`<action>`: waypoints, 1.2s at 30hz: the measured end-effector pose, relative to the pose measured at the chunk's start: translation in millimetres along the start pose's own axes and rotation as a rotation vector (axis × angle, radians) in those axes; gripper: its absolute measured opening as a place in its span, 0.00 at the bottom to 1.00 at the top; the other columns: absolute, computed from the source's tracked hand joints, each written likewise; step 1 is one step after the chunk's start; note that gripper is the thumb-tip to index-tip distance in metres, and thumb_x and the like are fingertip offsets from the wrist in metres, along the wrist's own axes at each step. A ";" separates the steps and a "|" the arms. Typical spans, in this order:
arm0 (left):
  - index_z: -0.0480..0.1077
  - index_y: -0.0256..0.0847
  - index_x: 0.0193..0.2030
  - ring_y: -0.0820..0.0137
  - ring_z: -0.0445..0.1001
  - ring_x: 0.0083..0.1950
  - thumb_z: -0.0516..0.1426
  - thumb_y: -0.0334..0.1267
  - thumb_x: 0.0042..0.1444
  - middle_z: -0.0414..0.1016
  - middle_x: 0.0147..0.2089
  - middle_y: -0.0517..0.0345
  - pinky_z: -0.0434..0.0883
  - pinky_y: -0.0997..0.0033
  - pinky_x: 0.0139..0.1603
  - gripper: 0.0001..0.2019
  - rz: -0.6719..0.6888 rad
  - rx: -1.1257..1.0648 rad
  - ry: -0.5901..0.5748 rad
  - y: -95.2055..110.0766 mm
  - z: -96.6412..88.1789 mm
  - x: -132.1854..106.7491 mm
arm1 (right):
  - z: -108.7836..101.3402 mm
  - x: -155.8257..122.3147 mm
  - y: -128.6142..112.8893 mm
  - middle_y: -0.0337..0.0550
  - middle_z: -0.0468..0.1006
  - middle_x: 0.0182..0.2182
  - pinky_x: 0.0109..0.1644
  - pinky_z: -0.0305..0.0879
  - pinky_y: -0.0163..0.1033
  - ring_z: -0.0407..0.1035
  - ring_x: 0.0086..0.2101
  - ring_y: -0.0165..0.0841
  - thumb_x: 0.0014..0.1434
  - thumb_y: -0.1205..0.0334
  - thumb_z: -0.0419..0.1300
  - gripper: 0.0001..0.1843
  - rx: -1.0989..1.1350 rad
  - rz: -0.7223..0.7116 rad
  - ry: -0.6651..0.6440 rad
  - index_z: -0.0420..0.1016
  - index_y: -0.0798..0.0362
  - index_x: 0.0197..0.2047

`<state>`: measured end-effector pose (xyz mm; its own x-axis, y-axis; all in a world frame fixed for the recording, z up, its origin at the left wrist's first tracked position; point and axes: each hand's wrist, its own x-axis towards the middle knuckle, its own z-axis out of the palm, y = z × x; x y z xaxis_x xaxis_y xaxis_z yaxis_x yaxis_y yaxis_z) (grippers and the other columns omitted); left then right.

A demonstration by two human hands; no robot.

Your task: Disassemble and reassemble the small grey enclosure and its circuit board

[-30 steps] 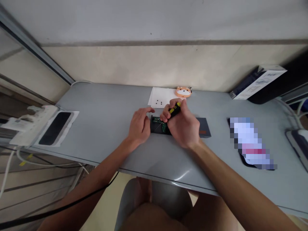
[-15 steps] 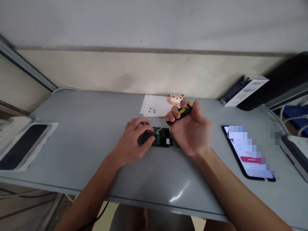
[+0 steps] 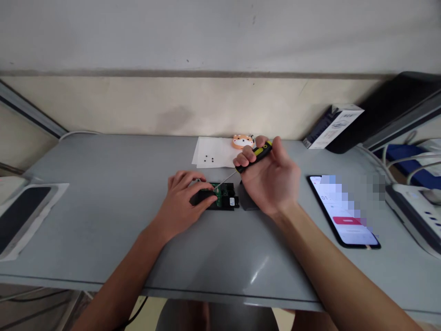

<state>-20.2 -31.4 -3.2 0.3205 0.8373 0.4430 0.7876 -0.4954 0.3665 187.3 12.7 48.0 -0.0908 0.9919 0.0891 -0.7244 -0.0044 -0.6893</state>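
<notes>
Screwdriver [image 3: 258,156] in the right hand [image 3: 274,184] slants left toward a green circuit board [image 3: 219,198] in the open black case [image 3: 225,207], mid-desk. Left hand [image 3: 182,197], beside the case a second ago, now grips its left end, covering part. Right hand partly hides a gray panel [image 3: 248,202]; far paper [image 3: 222,149] bears dark specks [image 3: 212,160].
</notes>
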 end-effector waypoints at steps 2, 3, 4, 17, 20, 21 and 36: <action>0.81 0.49 0.45 0.59 0.71 0.53 0.63 0.44 0.69 0.81 0.48 0.56 0.66 0.55 0.56 0.06 0.030 -0.002 0.005 -1.3 0.9 0.3 | 1.5 -0.2 -0.7 0.35 0.59 0.25 0.38 0.70 0.41 0.61 0.28 0.31 0.70 0.42 0.58 0.21 0.018 0.014 0.006 0.64 0.46 0.31; 0.81 0.49 0.44 0.60 0.71 0.52 0.62 0.44 0.70 0.81 0.48 0.57 0.66 0.55 0.56 0.06 0.039 -0.004 0.003 -1.9 1.2 0.3 | 2.2 -0.3 -1.3 0.35 0.59 0.25 0.38 0.70 0.41 0.61 0.27 0.31 0.70 0.42 0.58 0.21 0.025 0.023 0.012 0.64 0.46 0.31; 0.81 0.50 0.43 0.60 0.72 0.52 0.61 0.43 0.70 0.82 0.47 0.57 0.66 0.55 0.55 0.06 0.044 -0.005 0.001 -2.4 1.4 0.3 | 2.7 -0.3 -1.9 0.35 0.59 0.25 0.38 0.70 0.40 0.61 0.27 0.31 0.70 0.41 0.58 0.21 0.029 0.031 0.016 0.64 0.46 0.31; 0.82 0.50 0.42 0.58 0.72 0.53 0.58 0.43 0.74 0.84 0.46 0.57 0.65 0.51 0.56 0.11 0.020 0.050 0.046 10.3 -0.7 16.7 | -8.7 6.7 -19.6 0.36 0.62 0.25 0.39 0.71 0.43 0.64 0.28 0.33 0.71 0.44 0.57 0.20 0.026 -0.047 0.015 0.66 0.46 0.31; 0.82 0.50 0.42 0.57 0.72 0.55 0.59 0.44 0.73 0.85 0.46 0.58 0.65 0.50 0.58 0.10 0.003 0.033 0.029 12.8 3.7 19.2 | -5.8 4.6 -20.2 0.36 0.62 0.24 0.39 0.72 0.44 0.64 0.28 0.33 0.72 0.44 0.56 0.20 0.037 -0.043 0.006 0.66 0.45 0.31; 0.82 0.50 0.43 0.57 0.72 0.55 0.60 0.45 0.72 0.85 0.45 0.58 0.65 0.50 0.58 0.10 -0.003 0.024 0.029 13.6 4.9 19.1 | -4.3 3.8 -20.0 0.36 0.62 0.24 0.39 0.72 0.44 0.64 0.28 0.33 0.72 0.44 0.55 0.20 0.036 -0.036 0.007 0.66 0.45 0.31; 0.83 0.50 0.46 0.58 0.71 0.56 0.57 0.43 0.74 0.86 0.45 0.58 0.62 0.53 0.58 0.12 0.026 0.041 0.013 14.4 -0.1 10.4 | -7.9 5.1 -20.7 0.36 0.63 0.23 0.36 0.70 0.42 0.63 0.27 0.33 0.71 0.43 0.57 0.20 0.046 -0.034 0.022 0.67 0.46 0.31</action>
<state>-5.6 -29.9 6.8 0.3346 0.8210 0.4626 0.8000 -0.5069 0.3211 207.2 18.9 57.1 -0.0508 0.9941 0.0956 -0.7572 0.0240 -0.6527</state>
